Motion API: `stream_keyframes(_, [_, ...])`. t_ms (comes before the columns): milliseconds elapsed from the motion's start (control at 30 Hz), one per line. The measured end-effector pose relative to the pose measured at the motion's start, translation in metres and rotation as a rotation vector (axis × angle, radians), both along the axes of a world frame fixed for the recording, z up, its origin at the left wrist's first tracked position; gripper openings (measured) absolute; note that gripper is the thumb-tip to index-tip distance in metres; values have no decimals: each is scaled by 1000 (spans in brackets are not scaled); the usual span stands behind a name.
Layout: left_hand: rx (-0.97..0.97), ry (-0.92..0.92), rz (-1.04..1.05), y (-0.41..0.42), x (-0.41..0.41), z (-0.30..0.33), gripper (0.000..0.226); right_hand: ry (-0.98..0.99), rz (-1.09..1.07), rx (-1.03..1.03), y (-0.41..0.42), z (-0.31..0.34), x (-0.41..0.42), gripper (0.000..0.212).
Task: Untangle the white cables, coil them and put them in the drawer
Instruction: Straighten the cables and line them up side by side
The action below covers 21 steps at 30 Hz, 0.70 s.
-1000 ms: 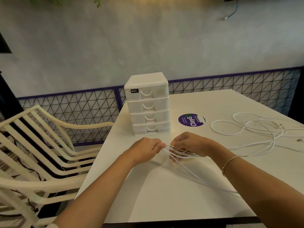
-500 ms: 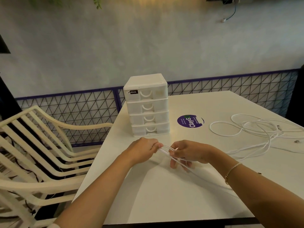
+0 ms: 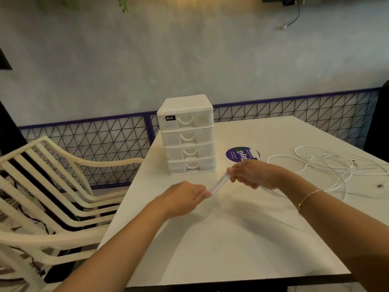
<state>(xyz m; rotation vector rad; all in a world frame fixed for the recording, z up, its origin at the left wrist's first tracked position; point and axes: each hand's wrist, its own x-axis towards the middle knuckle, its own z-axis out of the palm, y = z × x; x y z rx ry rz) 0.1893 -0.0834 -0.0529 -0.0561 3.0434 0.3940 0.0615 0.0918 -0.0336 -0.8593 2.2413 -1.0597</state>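
a person's left hand [image 3: 185, 198] and right hand [image 3: 251, 173] are each gripping a blurred stretch of thin white cable [image 3: 219, 183] above the white tabletop [image 3: 221, 245], while its loose loops are lying to the right, near a closed white plastic four-drawer box [image 3: 187, 134].

It looks like a café or shared seating area, perhaps semi-outdoor: a white table [image 3: 231, 239] bearing a purple round sticker [image 3: 242, 153], cream slatted chairs [image 3: 52, 186] left of it, purple mesh fencing [image 3: 94, 142] behind.
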Motion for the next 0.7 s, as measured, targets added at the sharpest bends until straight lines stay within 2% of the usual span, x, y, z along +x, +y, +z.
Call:
stream_keyframes(100, [-63,-49,-88,19,-1,1,37,104,-68,-70,-9,0,-3,31])
stream_keyframes(200, [-33,-43,-19,1,-2,2,37,102,-87,-159,-2,-13,10,32])
stream_keyframes(333, [89,42,88,-28,-7,-2,37,171,151,94,5,-23,30,34])
stream_keyframes(400, [79,37,74,-22,-6,-3,38,198,79,49,3,-16,22,34])
stream_keyframes(533, [-39,15,-86,7,-3,-2,39,109,-143,-146,3,-8,3,30])
stream_keyframes(633, [30,18,-70,-1,-3,-2,39,85,-107,-166,5,-16,8,31])
stream_keyframes(700, [115,-37,-19,-11,-3,-4,36,153,-80,-116,4,-17,11,32])
